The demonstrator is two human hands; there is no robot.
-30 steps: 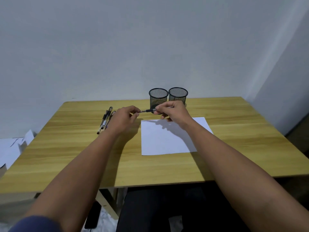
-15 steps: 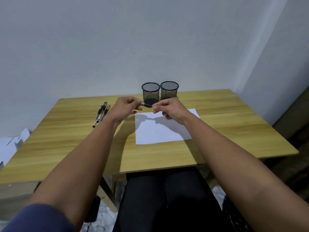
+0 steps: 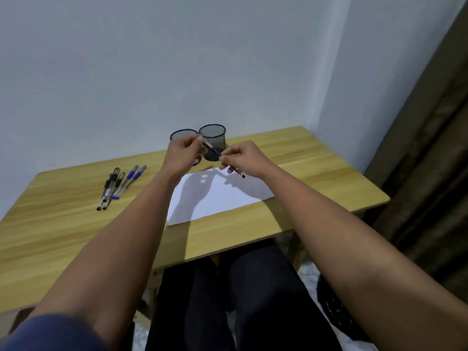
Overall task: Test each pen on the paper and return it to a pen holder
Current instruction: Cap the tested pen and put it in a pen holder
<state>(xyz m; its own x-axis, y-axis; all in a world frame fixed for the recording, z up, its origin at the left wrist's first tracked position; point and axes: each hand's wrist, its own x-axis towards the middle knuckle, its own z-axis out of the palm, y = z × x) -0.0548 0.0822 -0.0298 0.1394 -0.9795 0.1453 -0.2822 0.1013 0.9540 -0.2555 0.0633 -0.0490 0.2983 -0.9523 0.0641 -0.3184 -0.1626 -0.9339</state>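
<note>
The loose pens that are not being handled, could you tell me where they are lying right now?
In the head view the loose pens lie bunched on the table's left side, left of the paper and the left hand.

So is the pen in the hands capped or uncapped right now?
Cannot tell. Both hands, left hand and right hand, pinch the pen over the paper; blur hides any gap between cap and barrel.

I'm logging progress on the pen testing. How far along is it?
Nothing looks done: the paper shows no marks and neither mesh pen holder shows pens. In hand: left hand and right hand hold one pen. Left: the pens on the table.
</note>
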